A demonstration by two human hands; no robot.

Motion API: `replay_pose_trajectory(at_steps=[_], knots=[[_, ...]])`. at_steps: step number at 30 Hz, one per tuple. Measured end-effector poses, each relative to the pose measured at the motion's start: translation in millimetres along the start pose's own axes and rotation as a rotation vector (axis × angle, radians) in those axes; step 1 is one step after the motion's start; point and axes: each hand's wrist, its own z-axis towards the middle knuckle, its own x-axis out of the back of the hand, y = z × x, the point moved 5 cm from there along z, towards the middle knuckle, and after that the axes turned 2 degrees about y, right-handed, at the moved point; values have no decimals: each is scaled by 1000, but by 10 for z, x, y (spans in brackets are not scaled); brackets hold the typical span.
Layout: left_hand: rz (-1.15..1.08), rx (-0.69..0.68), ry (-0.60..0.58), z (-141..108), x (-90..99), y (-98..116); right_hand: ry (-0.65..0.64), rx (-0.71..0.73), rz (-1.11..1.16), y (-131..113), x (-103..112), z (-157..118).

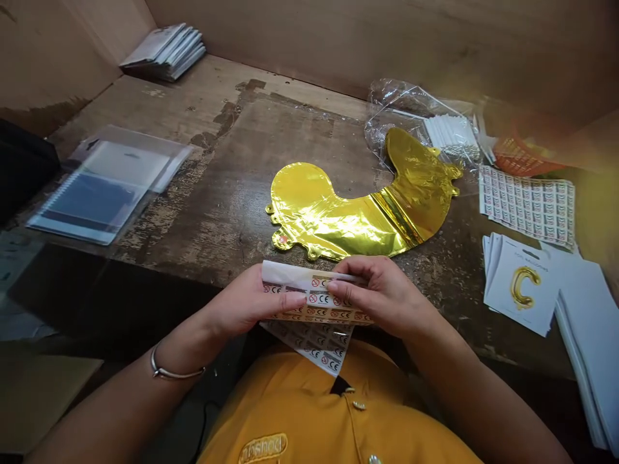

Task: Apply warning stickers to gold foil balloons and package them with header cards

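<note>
Both my hands hold a curled sheet of CE warning stickers (pixel 316 312) just in front of the table edge. My left hand (pixel 251 296) grips its left end, thumb lying across the printed rows. At the upper right part of the sheet, my right hand (pixel 377 290) pinches with thumb and fingers near one sticker. The sheet's lower corner hangs down over my lap. Beyond my hands, a flat gold foil balloon (pixel 338 222) lies on the table, curved, with small tabs along its edge and a reddish spot near the lower left tabs.
Clear plastic sleeves (pixel 116 183) lie at left; a stack of packets (pixel 167 51) stands in the back corner. At right are a bag of white sticks (pixel 449 132), an orange basket (pixel 525 151), another sticker sheet (pixel 527 203) and white cards (pixel 525 283) picturing a gold C.
</note>
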Motion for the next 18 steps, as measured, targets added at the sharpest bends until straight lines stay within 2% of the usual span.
replay_pose_trajectory(at_steps=[3, 4, 5, 8, 9, 10, 12, 15, 18], knots=[[-43, 13, 23, -15, -31, -46, -11, 8, -58, 3, -36, -1], [-65, 13, 46, -20, -35, -63, 38, 44, -131, -21, -23, -15], [-84, 11, 69, -27, -38, -78, 137, 104, -237, -67, 12, -41], [-124, 8, 129, -43, -53, -104, 573, 400, -640, -328, 93, -239], [-135, 10, 146, -47, -57, -106, 654, 497, -741, -408, 63, -313], [-144, 11, 157, -50, -61, -104, 668, 571, -809, -462, 7, -363], [-140, -5, 179, -54, -61, -92, 577, 632, -864, -495, -126, -394], [-72, -42, 199, -64, -54, -69, 473, 583, -870, -439, -255, -352], [10, -72, 222, -83, -53, -48, 476, 547, -873, -392, -294, -305]])
